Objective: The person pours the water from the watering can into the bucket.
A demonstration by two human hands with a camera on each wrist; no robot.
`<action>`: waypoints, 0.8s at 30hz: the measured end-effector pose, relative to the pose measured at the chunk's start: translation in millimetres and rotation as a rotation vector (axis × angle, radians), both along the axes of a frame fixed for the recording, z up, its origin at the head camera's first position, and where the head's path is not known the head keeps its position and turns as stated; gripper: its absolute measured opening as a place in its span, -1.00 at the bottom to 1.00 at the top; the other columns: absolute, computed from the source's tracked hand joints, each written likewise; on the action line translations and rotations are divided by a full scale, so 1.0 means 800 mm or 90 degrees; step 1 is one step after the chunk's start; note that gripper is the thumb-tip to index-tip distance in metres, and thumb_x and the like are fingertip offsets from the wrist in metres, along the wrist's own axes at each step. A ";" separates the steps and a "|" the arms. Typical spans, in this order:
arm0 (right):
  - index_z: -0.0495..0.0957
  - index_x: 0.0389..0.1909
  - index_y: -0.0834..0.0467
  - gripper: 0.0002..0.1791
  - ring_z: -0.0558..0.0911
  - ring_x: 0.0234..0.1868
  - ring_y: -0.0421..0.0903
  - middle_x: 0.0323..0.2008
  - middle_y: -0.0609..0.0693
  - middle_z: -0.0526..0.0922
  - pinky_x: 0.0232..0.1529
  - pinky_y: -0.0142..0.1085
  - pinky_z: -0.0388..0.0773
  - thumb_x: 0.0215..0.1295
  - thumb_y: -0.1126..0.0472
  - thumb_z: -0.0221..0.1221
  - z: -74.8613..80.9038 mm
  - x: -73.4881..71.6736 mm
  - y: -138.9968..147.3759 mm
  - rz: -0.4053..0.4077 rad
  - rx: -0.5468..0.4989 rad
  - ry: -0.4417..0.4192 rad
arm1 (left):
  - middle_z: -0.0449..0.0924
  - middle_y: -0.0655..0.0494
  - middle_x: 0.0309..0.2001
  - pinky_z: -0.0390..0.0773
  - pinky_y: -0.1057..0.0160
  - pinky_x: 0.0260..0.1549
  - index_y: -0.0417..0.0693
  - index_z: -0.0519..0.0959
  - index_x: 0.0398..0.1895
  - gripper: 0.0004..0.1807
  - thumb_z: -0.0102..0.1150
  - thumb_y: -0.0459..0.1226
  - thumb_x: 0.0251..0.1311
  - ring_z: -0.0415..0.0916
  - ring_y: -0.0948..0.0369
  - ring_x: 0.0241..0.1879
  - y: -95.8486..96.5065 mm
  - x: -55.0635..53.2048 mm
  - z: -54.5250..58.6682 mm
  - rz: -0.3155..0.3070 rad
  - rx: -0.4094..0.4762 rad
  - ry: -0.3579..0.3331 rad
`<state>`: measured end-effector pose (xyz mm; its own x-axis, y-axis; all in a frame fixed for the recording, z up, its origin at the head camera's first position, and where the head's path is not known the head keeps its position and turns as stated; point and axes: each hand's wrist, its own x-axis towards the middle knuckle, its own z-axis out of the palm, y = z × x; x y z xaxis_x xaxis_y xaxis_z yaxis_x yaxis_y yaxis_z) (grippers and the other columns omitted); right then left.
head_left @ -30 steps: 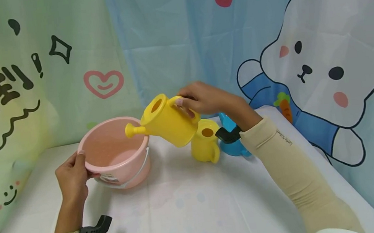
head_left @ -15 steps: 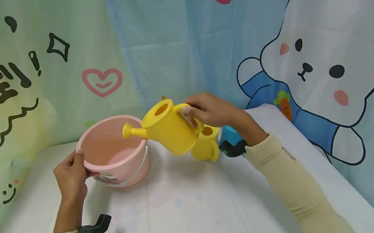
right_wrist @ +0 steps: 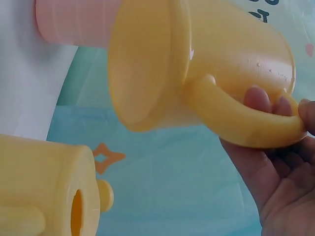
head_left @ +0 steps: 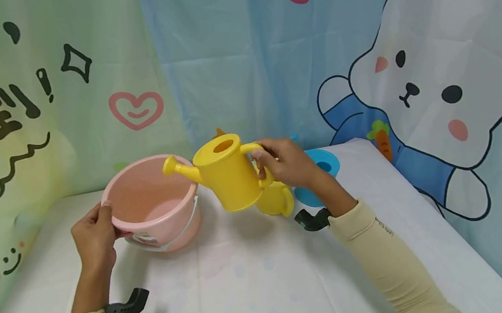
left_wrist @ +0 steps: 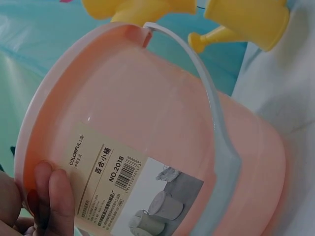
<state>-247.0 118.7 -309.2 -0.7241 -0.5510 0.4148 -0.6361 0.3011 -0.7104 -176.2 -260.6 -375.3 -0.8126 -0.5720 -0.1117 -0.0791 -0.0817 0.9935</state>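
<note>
My left hand (head_left: 95,241) grips the near left rim of a pink bucket (head_left: 170,225), thumb over the edge; the left wrist view shows fingers beside its printed label (left_wrist: 128,191). In my right hand (head_left: 291,162) is a yellow watering can (head_left: 232,174), held by its handle in the air. The can leans slightly left, and its spout (head_left: 183,170) overlaps the bucket's right rim in the head view. A second yellow watering can (head_left: 274,200) stands behind it, partly hidden. No water shows at the spout.
A blue watering can (head_left: 308,197) stands on the white tabletop (head_left: 248,291) beyond my right wrist, partly covered by it. The bucket's pale carrying handle (left_wrist: 214,113) hangs down its side. A printed curtain (head_left: 220,51) closes off the back.
My right hand has lowered the yellow watering can and tipped it back nearer upright, so the spout points higher. The left hand and bucket have hardly moved.
</note>
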 end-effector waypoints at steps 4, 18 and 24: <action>0.50 -0.19 0.33 -0.80 0.53 -0.52 -0.02 -0.52 0.05 0.50 -0.54 -0.32 0.54 0.50 0.26 0.00 -0.003 0.006 0.001 -0.020 0.002 0.026 | 0.59 -0.07 -0.16 0.65 0.33 -0.66 -0.16 0.40 0.34 -0.48 0.03 -0.12 0.41 0.63 0.26 -0.63 0.001 0.000 0.001 -0.003 -0.007 0.000; 0.49 -0.12 0.35 -0.77 0.59 -0.44 -0.06 -0.46 0.07 0.53 -0.36 -0.28 0.69 0.49 0.23 0.02 -0.022 0.023 -0.003 -0.150 -0.059 0.013 | 0.61 0.01 -0.22 0.65 0.35 -0.65 -0.14 0.40 0.35 -0.49 0.02 -0.11 0.41 0.63 0.26 -0.63 0.001 0.002 0.000 -0.007 -0.013 0.000; 0.47 -0.18 0.31 -0.76 0.59 -0.41 -0.07 -0.41 0.07 0.56 -0.27 -0.26 0.70 0.49 0.17 0.03 -0.037 0.025 -0.010 -0.208 -0.118 -0.012 | 0.63 0.07 -0.31 0.65 0.34 -0.67 -0.16 0.42 0.33 -0.50 0.03 -0.13 0.40 0.62 0.26 -0.65 0.001 0.002 -0.001 -0.006 -0.010 0.014</action>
<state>-227.0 110.5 -339.2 -0.8577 -0.2062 0.4710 -0.5142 0.3510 -0.7826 -174.9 -259.8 -376.3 -0.8198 -0.5662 -0.0856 -0.0584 -0.0660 0.9961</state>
